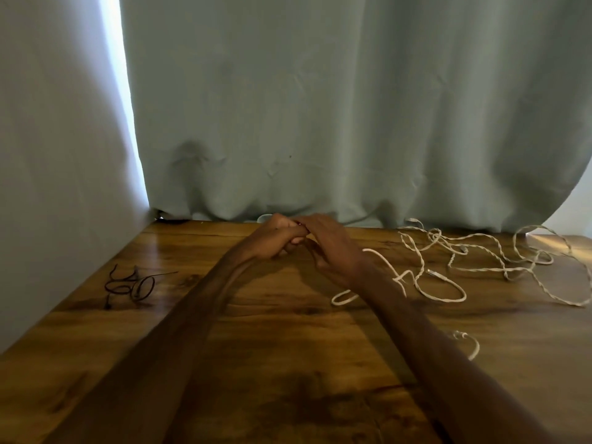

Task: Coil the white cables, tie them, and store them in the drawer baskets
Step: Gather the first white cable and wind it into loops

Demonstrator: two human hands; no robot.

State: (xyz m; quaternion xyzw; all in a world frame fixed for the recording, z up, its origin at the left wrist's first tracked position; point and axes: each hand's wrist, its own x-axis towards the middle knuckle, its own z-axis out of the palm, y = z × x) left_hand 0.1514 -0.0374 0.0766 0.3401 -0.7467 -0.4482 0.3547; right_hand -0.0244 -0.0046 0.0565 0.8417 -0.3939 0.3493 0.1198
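Observation:
My two hands meet at the far middle of the wooden table [288,331], close to the curtain. My left hand [277,237] is curled into a fist, and a small loop of white cable [264,216] shows just behind it. The fingertips of my right hand [331,243] pinch at the top of that fist; most of what they hold is hidden. A white strand [381,256] runs out from under my right wrist to a loose tangle of white braided cables [480,261] spread over the right side of the table.
Several thin black ties [131,285] lie in a small heap near the table's left edge. A grey-green curtain [320,123] hangs along the back edge, and a pale wall [48,155] runs along the left. A short white cable end [471,342] lies by my right forearm.

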